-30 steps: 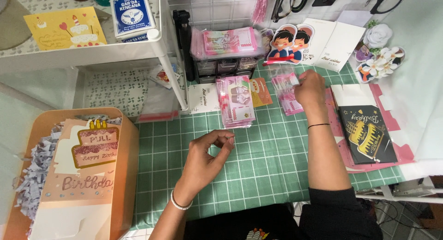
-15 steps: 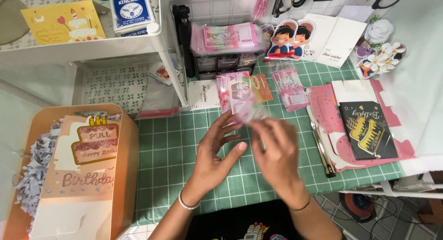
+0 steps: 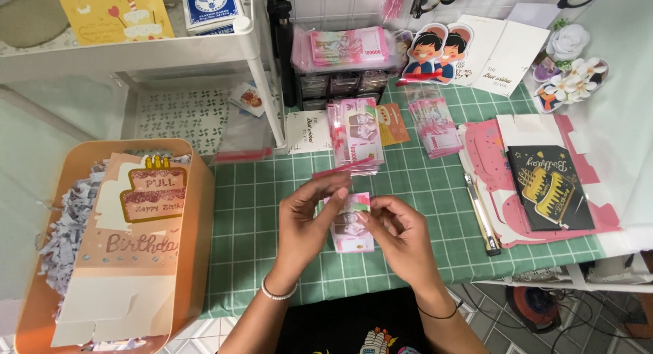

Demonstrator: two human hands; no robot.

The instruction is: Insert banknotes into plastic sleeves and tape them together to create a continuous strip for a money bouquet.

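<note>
Pink paper banknote in a clear sleeve [image 3: 352, 221] now sits pinched between both hands over the green gridded cutting mat [image 3: 408, 191], just below the stack of sleeved pink banknotes [image 3: 357, 133]. Left hand [image 3: 306, 228] and right hand [image 3: 401, 235] have dropped lower than half a second ago, fingers gripping its edges.

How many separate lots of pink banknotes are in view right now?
4. One clear-sleeved pink banknote held between left hand and right hand; a sleeved stack on the green cutting mat; a smaller bundle to its right; a bagged bundle atop the small drawers. More may be hidden.
</note>
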